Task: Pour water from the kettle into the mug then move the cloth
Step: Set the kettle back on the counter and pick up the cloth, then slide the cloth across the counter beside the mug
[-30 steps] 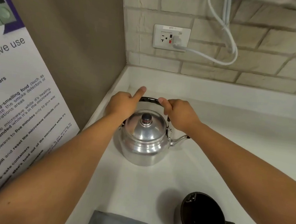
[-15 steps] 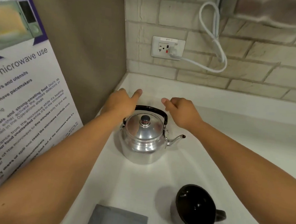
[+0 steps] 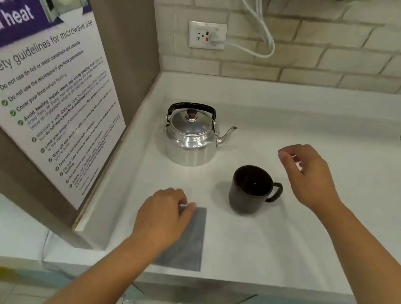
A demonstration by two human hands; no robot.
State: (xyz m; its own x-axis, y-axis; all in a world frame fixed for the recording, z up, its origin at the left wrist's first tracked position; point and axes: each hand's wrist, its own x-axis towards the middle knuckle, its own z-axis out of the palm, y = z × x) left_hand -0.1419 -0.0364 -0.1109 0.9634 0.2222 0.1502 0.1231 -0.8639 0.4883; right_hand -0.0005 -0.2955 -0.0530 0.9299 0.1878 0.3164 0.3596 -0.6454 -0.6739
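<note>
wall socket (image 3: 206, 35) (plugged), microwave poster (image 3: 46, 81)

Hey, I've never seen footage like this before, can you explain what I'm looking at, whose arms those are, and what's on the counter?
There is no machine here. A person wears a wide-angle camera on their head, so you look forward and down along their own two bare arms. On the white counter stand a shiny metal kettle with a black handle, near the corner, and a dark mug closer to the person. A flat grey cloth lies near the front edge. The left hand rests on the cloth's far left corner. The right hand hangs in the air beside the mug and holds nothing. On the left wall is a microwave safety poster.
</note>
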